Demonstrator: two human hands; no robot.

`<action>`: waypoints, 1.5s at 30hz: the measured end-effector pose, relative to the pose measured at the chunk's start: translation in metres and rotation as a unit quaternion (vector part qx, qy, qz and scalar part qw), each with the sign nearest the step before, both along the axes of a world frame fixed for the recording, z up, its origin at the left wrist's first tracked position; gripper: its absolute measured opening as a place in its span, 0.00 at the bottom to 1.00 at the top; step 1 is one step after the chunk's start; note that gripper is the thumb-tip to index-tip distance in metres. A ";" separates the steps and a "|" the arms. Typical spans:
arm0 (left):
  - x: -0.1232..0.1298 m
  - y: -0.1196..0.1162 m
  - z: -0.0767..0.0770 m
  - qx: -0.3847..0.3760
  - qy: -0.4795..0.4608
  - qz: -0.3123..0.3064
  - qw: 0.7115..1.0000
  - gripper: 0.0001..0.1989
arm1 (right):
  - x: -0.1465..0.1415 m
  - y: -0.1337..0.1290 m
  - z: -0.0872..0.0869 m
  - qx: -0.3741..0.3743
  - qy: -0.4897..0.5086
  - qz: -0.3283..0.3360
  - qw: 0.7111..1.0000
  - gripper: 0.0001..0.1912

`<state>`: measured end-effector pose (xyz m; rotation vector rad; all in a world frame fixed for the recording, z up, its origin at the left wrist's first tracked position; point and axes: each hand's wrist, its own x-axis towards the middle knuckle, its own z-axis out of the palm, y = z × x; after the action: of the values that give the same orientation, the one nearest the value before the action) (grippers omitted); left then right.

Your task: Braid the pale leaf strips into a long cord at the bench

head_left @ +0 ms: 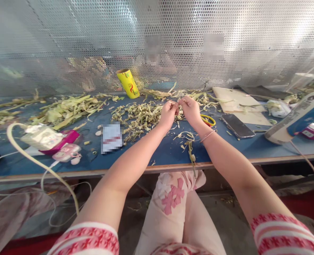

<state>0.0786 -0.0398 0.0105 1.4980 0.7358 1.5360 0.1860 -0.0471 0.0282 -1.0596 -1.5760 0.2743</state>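
My left hand (169,112) and my right hand (190,109) meet over the middle of the blue table, fingertips pinched close together. Whatever sits between the fingers is too small and hidden to make out. Just left of and below them spreads a heap of small, dry greenish plant bits (139,117). Longer pale stalks and peelings (159,94) lie behind the hands. By my right wrist is a yellow ring-shaped item (208,120), partly covered by the hand. One thin stem (191,154) hangs over the table's front edge.
A yellow cardboard tube (128,84) stands tilted near the perforated metal panel (183,21). Long dry stalks (66,108) are piled at left, near a pink-and-white device (46,138) with cables. A phone (238,125), brown paper (234,99) and leaning bottle (292,118) are at right.
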 end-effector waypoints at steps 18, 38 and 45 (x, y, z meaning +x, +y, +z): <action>-0.003 -0.002 0.007 -0.034 -0.030 -0.023 0.999 0.09 | 0.002 -0.001 0.000 -0.003 0.023 0.021 1.000 0.12; -0.005 -0.018 0.020 0.090 0.286 0.150 0.942 0.08 | 0.000 -0.008 0.001 0.020 -0.021 -0.055 0.998 0.12; -0.004 -0.021 0.018 0.101 0.241 0.137 0.955 0.10 | -0.001 -0.007 0.000 0.020 -0.008 -0.045 0.999 0.12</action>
<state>0.0751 -0.0611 0.0287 2.0310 1.1338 1.4899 0.1848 -0.0536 0.0285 -1.1010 -1.5377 0.1714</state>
